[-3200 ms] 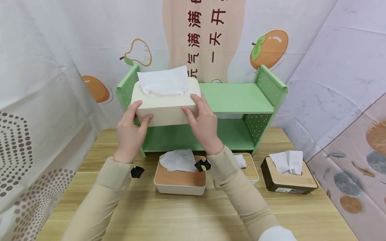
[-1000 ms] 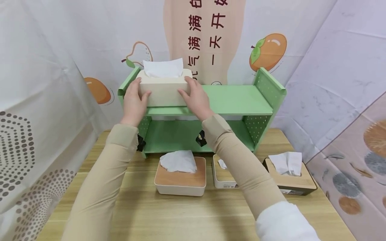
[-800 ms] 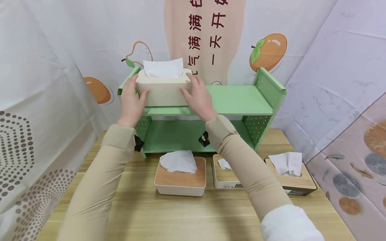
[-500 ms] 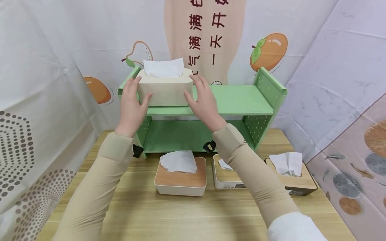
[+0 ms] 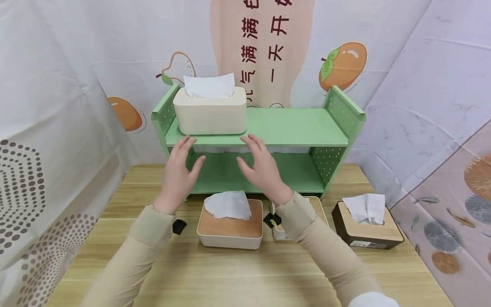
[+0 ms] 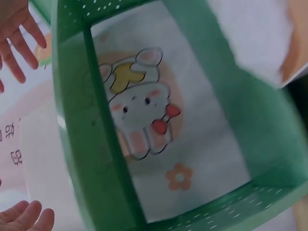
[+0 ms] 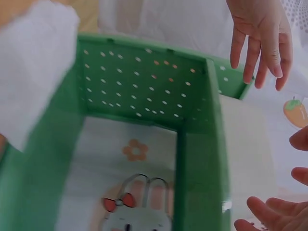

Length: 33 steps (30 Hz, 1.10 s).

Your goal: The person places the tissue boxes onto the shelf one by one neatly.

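Tissue box [image 5: 212, 117] on shelf [image 5: 299, 128], beyond left grip [image 5: 179, 175], right grip [image 5: 264, 170].

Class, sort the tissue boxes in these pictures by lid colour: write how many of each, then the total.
Cream lid: 1 (the cream box on the green rack)
Reddish-brown wood lid: 1 (the brown-topped box)
Pale wood lid: 2 (the white box partly hidden by the right sleeve, and the dark box)
Total: 4
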Motion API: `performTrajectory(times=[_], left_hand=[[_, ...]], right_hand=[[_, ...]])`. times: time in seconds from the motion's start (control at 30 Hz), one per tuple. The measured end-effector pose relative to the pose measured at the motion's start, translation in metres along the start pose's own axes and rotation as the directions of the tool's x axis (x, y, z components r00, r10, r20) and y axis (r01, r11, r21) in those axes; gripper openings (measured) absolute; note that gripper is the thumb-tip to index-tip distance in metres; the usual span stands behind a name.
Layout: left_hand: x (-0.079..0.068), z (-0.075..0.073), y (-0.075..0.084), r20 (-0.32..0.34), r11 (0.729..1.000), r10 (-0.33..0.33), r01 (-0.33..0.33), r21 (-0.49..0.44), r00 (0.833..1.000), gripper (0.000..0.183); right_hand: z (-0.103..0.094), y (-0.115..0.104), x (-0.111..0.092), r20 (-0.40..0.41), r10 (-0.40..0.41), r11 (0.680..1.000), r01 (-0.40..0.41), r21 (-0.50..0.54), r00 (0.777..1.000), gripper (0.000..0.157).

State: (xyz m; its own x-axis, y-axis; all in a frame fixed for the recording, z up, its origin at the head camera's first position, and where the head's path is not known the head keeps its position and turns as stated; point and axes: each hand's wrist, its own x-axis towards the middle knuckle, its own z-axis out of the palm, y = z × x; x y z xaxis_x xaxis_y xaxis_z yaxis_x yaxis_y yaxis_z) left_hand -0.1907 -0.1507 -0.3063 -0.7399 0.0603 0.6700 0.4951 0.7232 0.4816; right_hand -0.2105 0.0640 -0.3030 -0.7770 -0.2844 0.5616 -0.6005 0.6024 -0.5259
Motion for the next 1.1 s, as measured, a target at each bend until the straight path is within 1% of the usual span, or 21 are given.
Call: performTrajectory(times=[0.1,0.23,0.4,0.53,0.67,0.83,0.93,1.03,1.1], left_hand=[[-0.017,0.005,-0.003,0.001,1.0,0.008,-0.008,-0.018,1.0,0.047],[-0.04,0.012,-0.008,-0.001,0.999,0.017,-0.017,-0.03,1.0,0.046],[-0.063,0.019,-0.015,0.026,0.999,0.001,0.0,-0.037,1.0,0.046],[-0.076,0.02,-0.019,0.056,0.999,-0.014,0.016,-0.03,0.998,0.045],[-0.088,0.019,-0.021,0.081,0.999,-0.046,0.047,-0.015,0.996,0.044],[-0.102,0.021,-0.026,0.09,0.997,-0.074,0.074,0.006,0.993,0.045],[-0.11,0.025,-0.033,0.097,0.996,-0.089,0.088,0.021,0.991,0.046],[-0.117,0.03,-0.039,0.132,0.991,-0.134,0.13,0.032,0.982,0.05],[-0.121,0.033,-0.043,0.172,0.985,-0.172,0.168,0.035,0.97,0.055]], right_hand=[[0.008,0.006,-0.018,0.027,0.022,0.999,-0.023,0.022,0.999,0.049],[0.014,0.017,-0.041,0.071,0.084,0.995,-0.088,0.053,0.994,0.048],[0.019,0.029,-0.06,0.111,0.141,0.987,-0.148,0.063,0.984,0.048],[0.02,0.035,-0.074,0.136,0.163,0.984,-0.172,0.055,0.977,0.048],[0.022,0.043,-0.088,0.164,0.201,0.977,-0.211,0.041,0.966,0.048],[0.026,0.052,-0.104,0.16,0.225,0.973,-0.231,0.02,0.961,0.047],[0.032,0.058,-0.111,0.167,0.236,0.969,-0.245,0.036,0.957,0.048],[0.038,0.064,-0.117,0.206,0.277,0.954,-0.294,0.059,0.939,0.054],[0.042,0.066,-0.12,0.243,0.315,0.937,-0.341,0.074,0.917,0.061]])
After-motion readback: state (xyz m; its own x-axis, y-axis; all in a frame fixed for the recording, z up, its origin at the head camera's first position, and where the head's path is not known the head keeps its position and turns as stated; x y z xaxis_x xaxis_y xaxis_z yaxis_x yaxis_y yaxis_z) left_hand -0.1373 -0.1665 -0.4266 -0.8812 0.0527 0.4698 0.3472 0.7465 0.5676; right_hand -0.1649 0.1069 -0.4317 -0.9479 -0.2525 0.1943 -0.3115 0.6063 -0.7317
